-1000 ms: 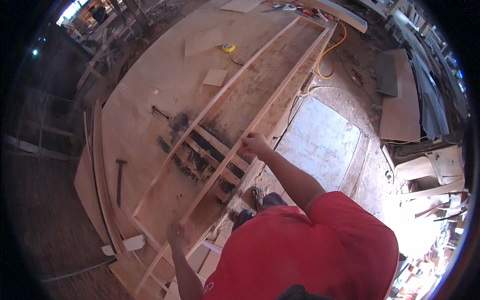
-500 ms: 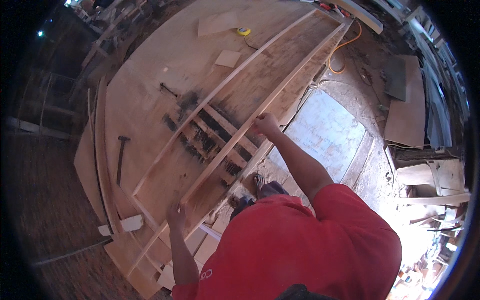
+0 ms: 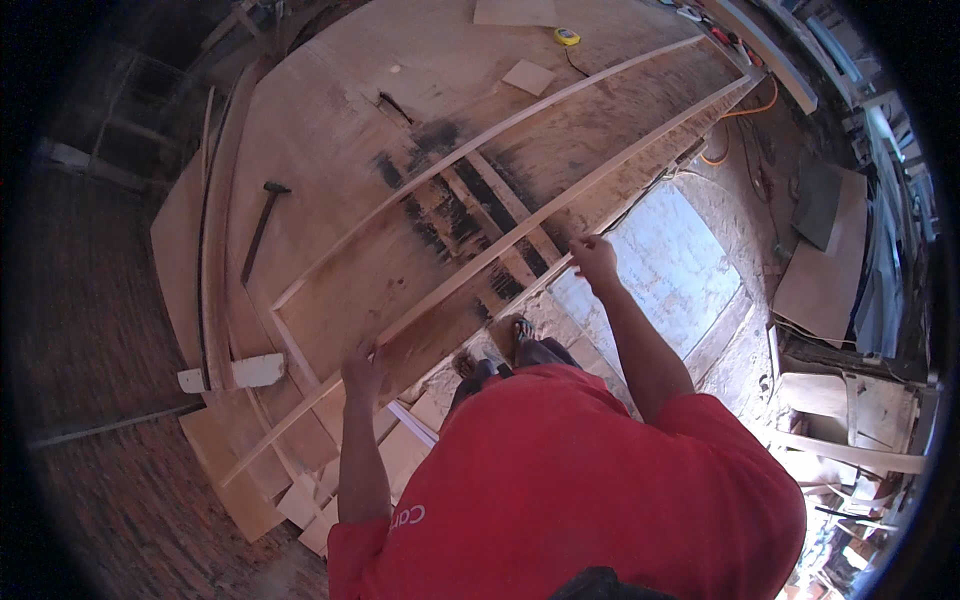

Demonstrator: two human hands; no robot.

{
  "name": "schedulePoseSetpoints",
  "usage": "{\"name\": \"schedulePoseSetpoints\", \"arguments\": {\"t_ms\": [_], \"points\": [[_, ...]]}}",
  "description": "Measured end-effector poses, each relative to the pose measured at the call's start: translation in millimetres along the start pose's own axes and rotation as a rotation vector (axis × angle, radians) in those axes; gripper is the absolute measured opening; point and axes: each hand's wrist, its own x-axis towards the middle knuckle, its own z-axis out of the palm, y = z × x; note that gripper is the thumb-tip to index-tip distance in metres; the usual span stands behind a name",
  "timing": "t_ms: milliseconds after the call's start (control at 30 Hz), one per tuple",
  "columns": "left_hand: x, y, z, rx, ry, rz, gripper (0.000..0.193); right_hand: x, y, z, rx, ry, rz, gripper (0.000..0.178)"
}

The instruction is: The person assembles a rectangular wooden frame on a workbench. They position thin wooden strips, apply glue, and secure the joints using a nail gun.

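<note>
A long narrow wooden strip [image 3: 470, 270] runs diagonally over the worktable, from near left to far right. My left hand [image 3: 362, 375] is closed on this strip toward its near end; part of the grip is hidden. Beside the table's near edge, my right hand [image 3: 595, 262] is apart from the strip, fingers loosely bent and nothing visible in them. Roughly parallel lies a second wooden strip [image 3: 400, 198], farther over the table. A short crosspiece [image 3: 292, 345] stands between the two at the left, and another piece [image 3: 725, 58] joins them at the far right.
On the plywood tabletop [image 3: 330, 120] lie a hammer [image 3: 262, 230], a yellow tape measure [image 3: 567, 37] and a small square board [image 3: 528, 77]. Slots with blackened edges [image 3: 480, 205] cut the middle. A pale sheet [image 3: 665, 250] lies right of the table; an orange cord [image 3: 755, 110] hangs beyond it.
My right hand has let go of the near strip and moved right, toward the table's edge. My left hand stays on the strip. The whole view has shifted and turned.
</note>
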Motion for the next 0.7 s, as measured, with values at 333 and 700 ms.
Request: {"name": "schedulePoseSetpoints", "arguments": {"t_ms": [333, 700], "points": [[4.6, -11.4, 8.1, 0.016, 0.032, 0.091, 0.033, -91.6, 244.7, -31.6, -0.852, -0.424, -0.307, 0.03], [-6.3, -16.4, -2.3, 0.062, 0.072, 0.192, 0.018, -85.9, 375.7, -91.0, -1.379, -0.807, -0.543, 0.026]]}}
